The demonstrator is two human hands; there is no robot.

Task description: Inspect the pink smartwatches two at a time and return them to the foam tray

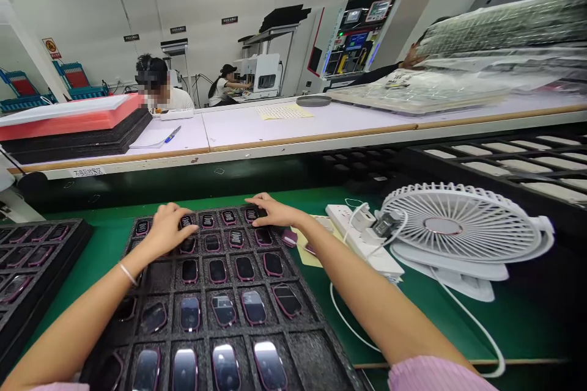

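Observation:
A black foam tray lies before me on the green mat. Its cells hold several purple-rimmed, dark-faced pieces that look like smartwatch screens; a few cells are bare. At the tray's far edge, my left hand has its fingers bent over the rim and its thumb inside, above the screens. My right hand grips the far right corner, fingers along the edge and thumb over a corner cell. The fingertips beyond the rim are partly hidden. A small purple piece lies just right of the tray.
Another filled foam tray stands at left. To the right are a white power strip, a white fan and a looping cable. A raised shelf crosses behind. Beyond it, a co-worker's hand touches stacked clear plastic trays.

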